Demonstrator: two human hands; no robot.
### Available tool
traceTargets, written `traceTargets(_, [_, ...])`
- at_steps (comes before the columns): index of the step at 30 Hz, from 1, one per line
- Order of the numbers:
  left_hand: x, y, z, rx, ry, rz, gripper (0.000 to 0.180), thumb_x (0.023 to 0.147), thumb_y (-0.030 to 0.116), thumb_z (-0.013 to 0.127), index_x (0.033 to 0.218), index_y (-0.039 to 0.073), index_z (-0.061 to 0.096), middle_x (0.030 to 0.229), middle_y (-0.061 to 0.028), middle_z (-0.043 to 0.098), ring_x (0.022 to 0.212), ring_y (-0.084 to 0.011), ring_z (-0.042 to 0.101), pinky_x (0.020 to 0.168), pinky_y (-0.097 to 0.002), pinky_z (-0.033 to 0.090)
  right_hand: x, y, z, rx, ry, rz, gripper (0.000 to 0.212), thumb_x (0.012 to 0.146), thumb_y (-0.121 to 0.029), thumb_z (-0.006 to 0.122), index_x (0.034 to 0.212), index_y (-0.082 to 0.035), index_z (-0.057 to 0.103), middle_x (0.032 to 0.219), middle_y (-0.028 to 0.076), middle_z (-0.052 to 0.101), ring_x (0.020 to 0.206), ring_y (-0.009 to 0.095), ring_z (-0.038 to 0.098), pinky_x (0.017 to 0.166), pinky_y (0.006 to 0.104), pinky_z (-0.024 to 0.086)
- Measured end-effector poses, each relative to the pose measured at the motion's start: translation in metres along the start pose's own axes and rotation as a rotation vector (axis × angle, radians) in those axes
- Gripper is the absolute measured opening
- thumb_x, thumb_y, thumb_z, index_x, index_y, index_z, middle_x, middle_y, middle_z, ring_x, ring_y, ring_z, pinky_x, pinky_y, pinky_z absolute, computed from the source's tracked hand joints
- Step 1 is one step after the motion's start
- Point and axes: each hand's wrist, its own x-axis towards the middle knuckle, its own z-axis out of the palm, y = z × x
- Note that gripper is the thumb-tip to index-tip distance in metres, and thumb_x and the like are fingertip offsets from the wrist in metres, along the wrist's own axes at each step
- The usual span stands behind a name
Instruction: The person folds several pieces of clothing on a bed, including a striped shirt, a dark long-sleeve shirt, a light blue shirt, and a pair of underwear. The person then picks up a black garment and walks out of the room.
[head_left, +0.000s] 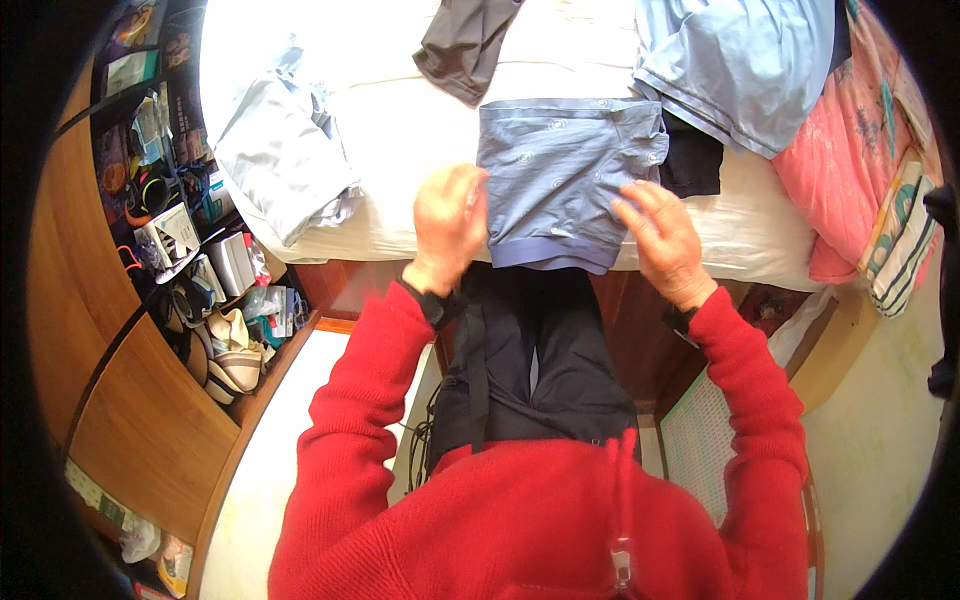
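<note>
Blue-grey garment point(560, 165) | black cloth point(695, 165) (partly covered) beside | white-sheeted bed point(390, 130), wooden cabinet point(150, 440) left | right fingers point(645, 198) spread, left fingers point(478, 197) unclear

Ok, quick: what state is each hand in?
Left hand: loosely curled at the left edge of the blue cloth; whether it grips any can't be told.
Right hand: open, fingers loosely bent at the cloth's right side.

Left hand point(448, 230) and right hand point(665, 240): well lit, the outlines slightly soft.
Bed sheet point(385, 130): glaring white beyond the hands; light seems to come from that side.
Blue garment point(550, 185): clear between the hands, soft shadows in its folds.
Black trousers point(520, 370): below the hands, much darker.
Wooden cabinet point(165, 430): left of the hands, strongly bent by the lens.
</note>
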Motion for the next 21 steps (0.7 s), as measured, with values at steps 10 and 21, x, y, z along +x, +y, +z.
traceTargets(10, [-0.036, -0.02, 0.016, 0.12, -0.532, 0.379, 0.066, 0.069, 0.001, 0.061, 0.134, 0.013, 0.055, 0.144, -0.0038, 0.05, 0.135, -0.0218, 0.045, 0.111, -0.048, 0.026, -0.013, 0.013, 0.038, -0.233, -0.194, -0.074, 0.047, 0.077, -0.015, 0.062, 0.124, -0.016, 0.062, 0.137, 0.002, 0.054, 0.13, 0.022, 0.049, 0.11, 0.0537, 0.028])
traceTargets(21, [0.006, -0.024, 0.025, -0.641, -0.239, -0.598, 0.037, 0.098, 0.024, 0.049, 0.072, -0.003, 0.05, 0.066, -0.0164, 0.048, 0.06, -0.0243, 0.042, 0.06, -0.038, 0.039, 0.013, 0.017, 0.031, 0.597, 0.102, 0.675, 0.018, 0.091, -0.016, 0.061, 0.08, -0.001, 0.06, 0.07, 0.005, 0.051, 0.07, 0.014, 0.048, 0.066, 0.0319, 0.04])
